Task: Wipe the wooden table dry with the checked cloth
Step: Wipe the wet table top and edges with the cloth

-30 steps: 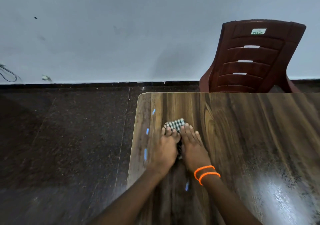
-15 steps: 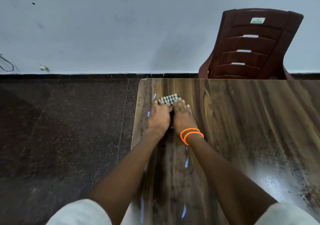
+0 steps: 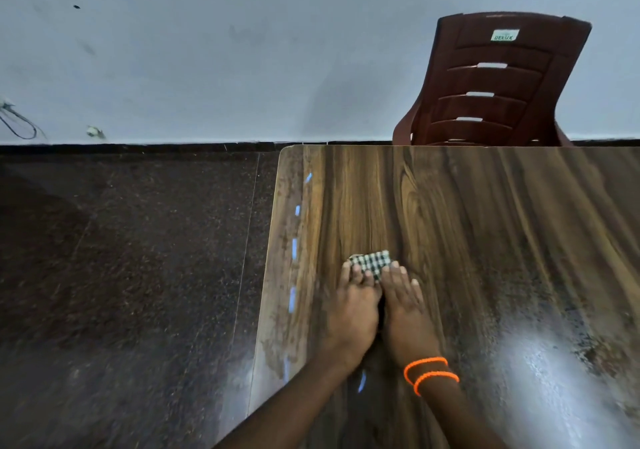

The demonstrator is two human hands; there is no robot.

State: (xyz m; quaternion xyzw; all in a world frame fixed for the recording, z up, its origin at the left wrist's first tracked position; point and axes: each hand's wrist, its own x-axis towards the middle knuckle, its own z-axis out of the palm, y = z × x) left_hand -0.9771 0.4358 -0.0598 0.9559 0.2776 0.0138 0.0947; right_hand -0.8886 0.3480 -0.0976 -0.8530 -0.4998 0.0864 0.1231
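I see the dark speckled floor (image 3: 121, 275) on the left and the wooden surface (image 3: 485, 240) filling the right, with a brown plastic chair (image 3: 498, 81) behind its far edge. My left hand (image 3: 349, 310) and right hand (image 3: 405, 310) lie side by side, fingers straight, pressing the folded checked cloth (image 3: 372, 263) flat near the surface's left edge. Two orange bangles (image 3: 429, 372) circle my right wrist.

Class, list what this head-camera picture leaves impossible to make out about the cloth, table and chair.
- Checked cloth: mostly hidden under the left hand and right hand.
- Wooden table: right and near edges cut off by the frame.
- Chair: seat and legs hidden behind the table.
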